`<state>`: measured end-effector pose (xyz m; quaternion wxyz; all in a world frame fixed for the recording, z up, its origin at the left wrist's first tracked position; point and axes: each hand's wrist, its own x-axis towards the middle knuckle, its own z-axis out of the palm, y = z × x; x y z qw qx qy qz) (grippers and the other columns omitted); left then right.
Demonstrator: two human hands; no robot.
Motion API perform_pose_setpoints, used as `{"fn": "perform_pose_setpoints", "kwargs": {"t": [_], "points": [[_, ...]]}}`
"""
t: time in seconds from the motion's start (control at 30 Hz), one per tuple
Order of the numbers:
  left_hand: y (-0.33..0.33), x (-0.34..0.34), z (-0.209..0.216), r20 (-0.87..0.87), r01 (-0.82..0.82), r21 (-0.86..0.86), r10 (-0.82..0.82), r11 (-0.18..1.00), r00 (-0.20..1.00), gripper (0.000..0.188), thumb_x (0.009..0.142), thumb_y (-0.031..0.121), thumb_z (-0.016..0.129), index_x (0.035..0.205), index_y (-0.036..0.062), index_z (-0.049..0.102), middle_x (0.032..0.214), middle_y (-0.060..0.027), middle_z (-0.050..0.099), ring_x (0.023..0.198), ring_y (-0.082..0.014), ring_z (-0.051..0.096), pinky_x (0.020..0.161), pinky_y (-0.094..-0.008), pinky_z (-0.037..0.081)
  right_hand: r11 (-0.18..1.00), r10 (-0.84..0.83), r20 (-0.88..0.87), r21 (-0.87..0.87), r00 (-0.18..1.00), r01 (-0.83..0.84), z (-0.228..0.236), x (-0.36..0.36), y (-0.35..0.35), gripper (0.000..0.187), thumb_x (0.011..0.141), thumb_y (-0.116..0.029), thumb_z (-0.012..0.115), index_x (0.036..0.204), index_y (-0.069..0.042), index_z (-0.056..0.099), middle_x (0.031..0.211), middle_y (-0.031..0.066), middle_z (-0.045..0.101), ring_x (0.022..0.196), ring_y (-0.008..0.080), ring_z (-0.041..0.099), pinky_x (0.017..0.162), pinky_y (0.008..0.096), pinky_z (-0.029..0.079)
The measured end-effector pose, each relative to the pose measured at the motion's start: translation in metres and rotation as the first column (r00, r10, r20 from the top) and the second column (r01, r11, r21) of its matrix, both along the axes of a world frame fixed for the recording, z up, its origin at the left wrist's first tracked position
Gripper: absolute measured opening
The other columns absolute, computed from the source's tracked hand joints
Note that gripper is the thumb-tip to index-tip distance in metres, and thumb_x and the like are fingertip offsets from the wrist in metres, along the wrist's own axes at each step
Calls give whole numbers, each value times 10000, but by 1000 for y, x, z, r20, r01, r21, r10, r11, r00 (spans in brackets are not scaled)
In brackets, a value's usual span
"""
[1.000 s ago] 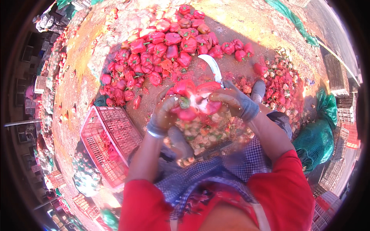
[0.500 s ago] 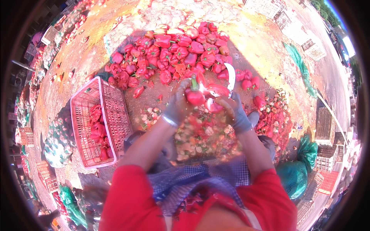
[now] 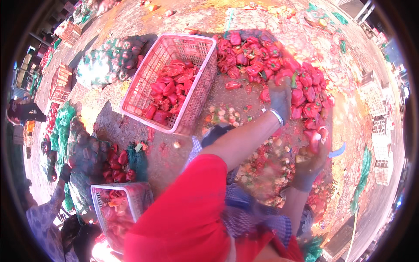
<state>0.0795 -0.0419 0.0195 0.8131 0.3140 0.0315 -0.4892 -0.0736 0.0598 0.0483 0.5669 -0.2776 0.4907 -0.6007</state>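
Left hand: The gloved left hand [image 3: 280, 98] is stretched forward to the near edge of the pile; its fingers are at a red pepper with a green stem [image 3: 293, 79]. Because of blur, I cannot tell if they are pinching this pepper or only touching it.
Right hand: The gloved right hand [image 3: 310, 168] is lower and further right, with the fingers bent around the hidden handle of a curved knife [image 3: 337, 151].
Blade: It points out to the right side, beyond the fingers.
Pepper at the right hand: A red piece with a pale inside [image 3: 315, 140] is just above the fingers; whether they grip it also, I cannot tell.
Pile: Many red peppers [image 3: 257, 59] lie on the ground in front of the person, around the left hand.
Pink crate: A tilted-looking plastic crate [image 3: 204, 94] is to the left of the pile, with cut red pieces [image 3: 171, 87] inside.
Trimmings: Pale cores and red scraps [image 3: 266, 168] are scattered on the ground below the hands.
Second crate: Another crate [image 3: 142, 196] with red pieces is at lower left.
Left side: Near it are net sacks [image 3: 85, 150] and a co-worker's sleeve [image 3: 43, 222].
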Motion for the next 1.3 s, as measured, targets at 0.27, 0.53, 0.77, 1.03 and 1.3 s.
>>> {"fn": "perform_pose_setpoints", "kwargs": {"t": [0.27,0.53,0.77,1.03,1.3], "points": [[10,13,-27,27,117,-191,-114,975,993,664,898,300,666,1379,8,313,1065,-69,580,920,-146,552,801,-304,474,939,233,-287,-184,929,-292,104,78,-15,400,972,-310,571,1256,-29,541,1051,77,626,777,97,519,682,234,457],[37,2,23,739,500,57,-373,864,561,773,861,447,690,1370,-31,357,1315,-205,476,1205,-273,491,1028,-353,390,809,336,-715,-114,612,-577,30,-24,-64,338,987,-146,504,1249,62,548,1208,171,541,1011,206,578,850,276,473],[42,-33,18,855,655,139,-423,743,299,788,856,474,667,1320,-67,331,1240,-328,521,1168,-385,555,974,-441,436,593,23,-929,-285,369,-753,-25,-105,-70,340,977,-156,523,1275,6,550,1151,143,497,894,151,514,653,268,467],[63,-68,8,782,742,343,-613,576,115,803,846,523,666,1333,-37,357,1228,-309,534,1138,-374,570,925,-417,471,854,454,-520,23,723,-520,-48,-131,-42,410,915,-183,633,1275,-41,495,1149,104,549,961,158,546,775,292,489],[50,-95,-37,789,795,330,-611,509,64,545,841,447,711,1173,27,611,1212,-155,598,1113,-216,590,939,-349,478,907,418,-350,216,838,-362,-55,-123,-3,398,835,-123,730,1162,-73,510,888,40,626,667,125,601,493,227,448]]}}
